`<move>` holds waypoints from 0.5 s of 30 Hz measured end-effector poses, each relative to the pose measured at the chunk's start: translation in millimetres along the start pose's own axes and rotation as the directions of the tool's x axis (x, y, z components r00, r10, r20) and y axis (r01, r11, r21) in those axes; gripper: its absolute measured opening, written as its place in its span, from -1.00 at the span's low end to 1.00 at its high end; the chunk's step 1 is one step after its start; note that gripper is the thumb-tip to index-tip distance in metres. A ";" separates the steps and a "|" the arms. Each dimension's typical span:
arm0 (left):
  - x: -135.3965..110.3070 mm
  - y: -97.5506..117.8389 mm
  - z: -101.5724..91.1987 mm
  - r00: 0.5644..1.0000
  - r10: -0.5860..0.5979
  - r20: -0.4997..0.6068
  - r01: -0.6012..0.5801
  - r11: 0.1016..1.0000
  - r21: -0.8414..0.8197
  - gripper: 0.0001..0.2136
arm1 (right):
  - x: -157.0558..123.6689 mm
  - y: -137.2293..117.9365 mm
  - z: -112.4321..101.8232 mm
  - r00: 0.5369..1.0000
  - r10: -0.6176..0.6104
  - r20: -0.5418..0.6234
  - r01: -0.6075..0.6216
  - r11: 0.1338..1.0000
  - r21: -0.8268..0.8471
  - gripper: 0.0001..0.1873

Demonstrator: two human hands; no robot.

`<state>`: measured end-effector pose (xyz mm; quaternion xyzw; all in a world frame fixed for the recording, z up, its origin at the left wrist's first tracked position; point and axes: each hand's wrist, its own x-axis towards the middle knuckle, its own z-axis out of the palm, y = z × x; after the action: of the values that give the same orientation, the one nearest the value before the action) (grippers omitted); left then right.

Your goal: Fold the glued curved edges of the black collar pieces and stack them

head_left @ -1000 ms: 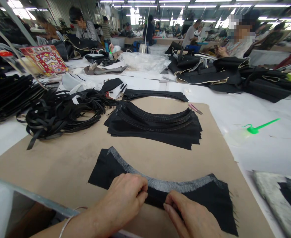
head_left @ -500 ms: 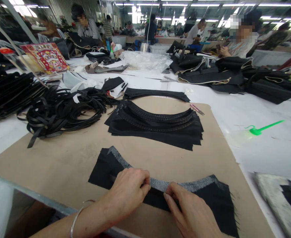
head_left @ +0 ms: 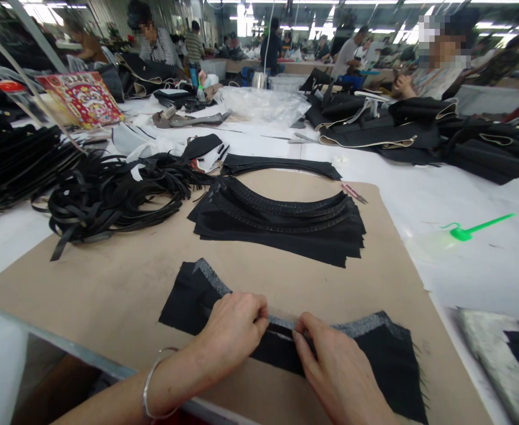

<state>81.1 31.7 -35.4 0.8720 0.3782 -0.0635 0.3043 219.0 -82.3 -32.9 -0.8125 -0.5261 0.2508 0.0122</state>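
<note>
A curved piece of black fabric [head_left: 392, 360] lies on the brown board [head_left: 109, 307] close to me. Along its far, inward-curving edge runs a speckled grey band [head_left: 365, 324]. My left hand [head_left: 237, 324] pinches this edge left of the middle, thumb against fingertips. A short way to its right, my right hand [head_left: 330, 360] pinches the same edge. Between the two hands the edge is partly turned over, with black fabric covering some of the grey band. My hands hide the edge under the fingers.
Beyond the fabric is a fanned stack of similar black pieces [head_left: 272, 233], with another thin stack [head_left: 281, 165] behind. Coiled black strips [head_left: 109, 206] lie left. Pink-handled snips [head_left: 354, 193] and a green applicator [head_left: 463, 234] are right. A co-worker's hands [head_left: 404, 87] show across the table.
Black fabric between my hands has been folded up over part of the grey band, which now shows narrower. Both hands stay pinched at nearly the same spots. The view has shifted slightly.
</note>
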 end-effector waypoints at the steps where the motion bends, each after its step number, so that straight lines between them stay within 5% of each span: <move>1: 0.3 -0.6 -0.2 1.000 -0.001 -0.002 0.001 1.000 -0.002 -0.81 | -0.1 0.1 0.0 1.000 -0.003 -0.002 0.003 1.000 0.003 -0.78; 15: 1.8 1.6 3.4 1.000 0.027 -0.014 -0.028 0.997 -0.069 -0.86 | -3.5 5.2 -6.0 0.998 0.062 0.027 -0.062 0.998 0.004 -0.79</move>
<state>83.9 30.0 -38.1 0.8663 0.3703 -0.0404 0.3329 224.8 -86.2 -27.8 -0.8250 -0.5001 0.2631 -0.0007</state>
